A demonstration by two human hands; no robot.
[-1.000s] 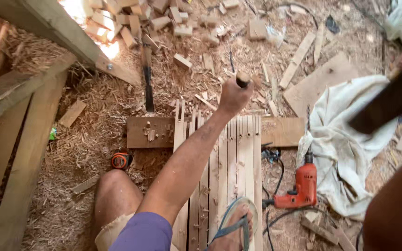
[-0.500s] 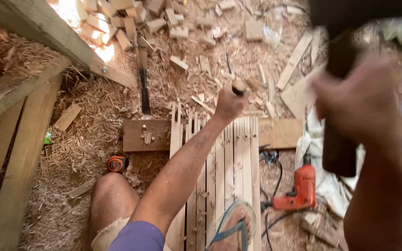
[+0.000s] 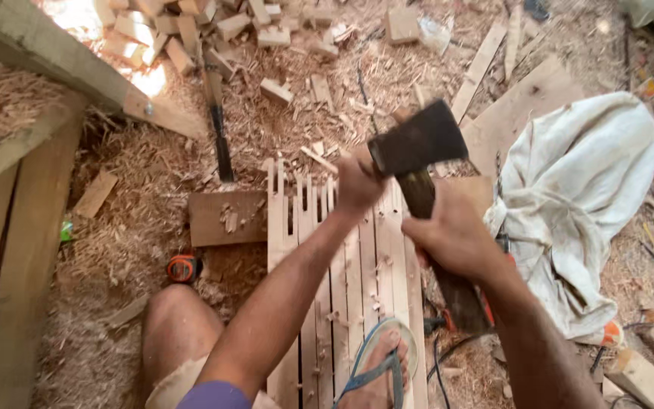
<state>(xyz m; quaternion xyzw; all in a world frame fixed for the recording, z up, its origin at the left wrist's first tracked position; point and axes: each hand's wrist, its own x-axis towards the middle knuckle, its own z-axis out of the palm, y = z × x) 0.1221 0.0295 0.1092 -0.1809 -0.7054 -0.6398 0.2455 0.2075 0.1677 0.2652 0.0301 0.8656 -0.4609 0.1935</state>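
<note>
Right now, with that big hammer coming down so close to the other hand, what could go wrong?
1. The hammer head sits right beside the left hand, which seems to grip something small; a slightly off blow could hit fingers.
2. The foot in a flip-flop rests on the wooden slats; a slip could hurt bare toes.
3. The right hand holds mid-handle, so control may suffer.

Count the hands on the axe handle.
1. The right hand grips the handle below the axe head. The left hand holds something beside the head; what it holds is hidden.
</note>
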